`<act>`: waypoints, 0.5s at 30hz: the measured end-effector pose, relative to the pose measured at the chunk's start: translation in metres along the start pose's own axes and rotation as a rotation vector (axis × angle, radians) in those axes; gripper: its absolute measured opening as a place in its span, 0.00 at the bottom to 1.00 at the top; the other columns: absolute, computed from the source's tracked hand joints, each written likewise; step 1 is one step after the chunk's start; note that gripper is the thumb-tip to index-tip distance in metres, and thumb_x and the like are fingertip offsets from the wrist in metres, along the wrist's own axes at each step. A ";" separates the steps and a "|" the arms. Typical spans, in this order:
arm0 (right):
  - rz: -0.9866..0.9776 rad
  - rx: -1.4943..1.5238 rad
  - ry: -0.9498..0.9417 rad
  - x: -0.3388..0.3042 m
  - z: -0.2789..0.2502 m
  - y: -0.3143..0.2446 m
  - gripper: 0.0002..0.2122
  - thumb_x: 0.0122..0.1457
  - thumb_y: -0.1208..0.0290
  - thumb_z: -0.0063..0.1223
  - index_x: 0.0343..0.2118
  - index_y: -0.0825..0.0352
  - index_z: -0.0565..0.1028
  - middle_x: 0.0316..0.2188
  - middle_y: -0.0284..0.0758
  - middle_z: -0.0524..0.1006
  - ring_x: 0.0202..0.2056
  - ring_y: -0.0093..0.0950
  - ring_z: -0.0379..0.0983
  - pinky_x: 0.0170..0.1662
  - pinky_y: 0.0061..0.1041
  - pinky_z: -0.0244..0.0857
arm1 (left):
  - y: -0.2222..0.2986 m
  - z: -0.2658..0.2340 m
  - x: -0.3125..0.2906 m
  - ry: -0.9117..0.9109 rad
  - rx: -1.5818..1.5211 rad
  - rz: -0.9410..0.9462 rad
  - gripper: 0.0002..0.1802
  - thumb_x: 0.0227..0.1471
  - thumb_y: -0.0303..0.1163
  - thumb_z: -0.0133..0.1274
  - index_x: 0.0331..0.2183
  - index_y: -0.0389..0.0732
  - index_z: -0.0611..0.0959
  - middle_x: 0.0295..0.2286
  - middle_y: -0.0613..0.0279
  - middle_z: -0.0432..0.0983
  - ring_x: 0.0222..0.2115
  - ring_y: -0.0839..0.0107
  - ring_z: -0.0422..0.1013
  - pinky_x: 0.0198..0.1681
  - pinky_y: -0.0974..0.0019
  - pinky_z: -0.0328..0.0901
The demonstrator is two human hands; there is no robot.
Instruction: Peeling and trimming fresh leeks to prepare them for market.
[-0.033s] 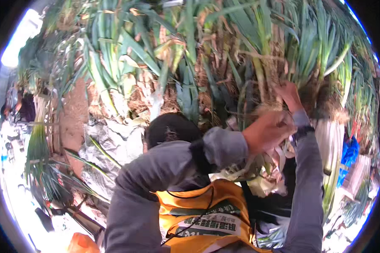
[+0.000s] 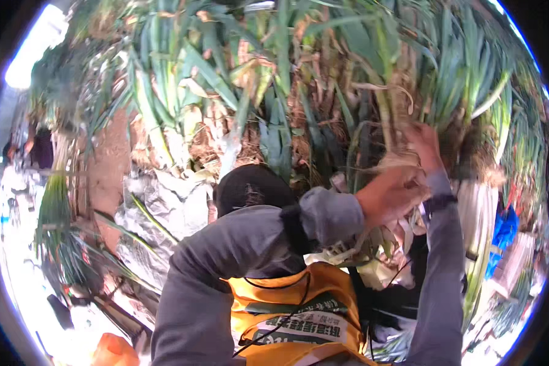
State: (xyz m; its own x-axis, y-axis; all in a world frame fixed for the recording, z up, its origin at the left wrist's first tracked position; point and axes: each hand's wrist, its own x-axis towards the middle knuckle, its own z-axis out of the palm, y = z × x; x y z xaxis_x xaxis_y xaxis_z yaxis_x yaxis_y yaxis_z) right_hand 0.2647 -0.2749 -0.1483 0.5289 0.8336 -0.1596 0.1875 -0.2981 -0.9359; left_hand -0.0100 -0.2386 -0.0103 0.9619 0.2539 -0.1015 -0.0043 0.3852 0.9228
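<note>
My right hand point(image 2: 424, 146) is closed around the lower stem of an upright green onion point(image 2: 395, 110) with dry, brownish outer leaves. Crossing in front of my body, my left arm brings my left hand point(image 2: 393, 194) just below and beside the right wrist. The left fingers are curled closed; what they hold, if anything, is hidden. Pale stringy strands point(image 2: 398, 161), roots or dry leaf, show blurred between the two hands. Several green onions point(image 2: 280, 134) stand upright in a dense row beyond them.
Peeled pale leaves point(image 2: 378, 268) lie below my hands. Trimmed white stalks point(image 2: 477, 213) and a blue plastic bag point(image 2: 503, 238) are at right. A grey-white sheet point(image 2: 146, 213) covers ground at left, near a green onion bundle point(image 2: 55, 213). An orange object point(image 2: 114, 351) sits lower left.
The left hand has shifted slightly right and down, and the right hand slightly right. The strands between them have changed shape. The whole view has shifted a little.
</note>
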 end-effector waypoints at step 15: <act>-0.575 -0.698 0.277 -0.063 0.002 0.128 0.24 0.64 0.59 0.48 0.56 0.71 0.66 0.52 0.50 0.69 0.54 0.45 0.67 0.54 0.44 0.65 | 0.024 0.000 -0.012 0.130 0.162 0.607 0.10 0.59 0.33 0.50 0.33 0.36 0.78 0.28 0.59 0.74 0.26 0.70 0.70 0.30 0.65 0.68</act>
State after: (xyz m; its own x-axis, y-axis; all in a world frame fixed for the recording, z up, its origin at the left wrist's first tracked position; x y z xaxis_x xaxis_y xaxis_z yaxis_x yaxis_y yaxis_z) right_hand 0.2535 -0.3641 -0.2587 0.3617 0.8261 0.4321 0.8865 -0.1613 -0.4337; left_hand -0.0221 -0.2322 0.0128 0.7602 0.4941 0.4219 -0.4867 0.0028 0.8736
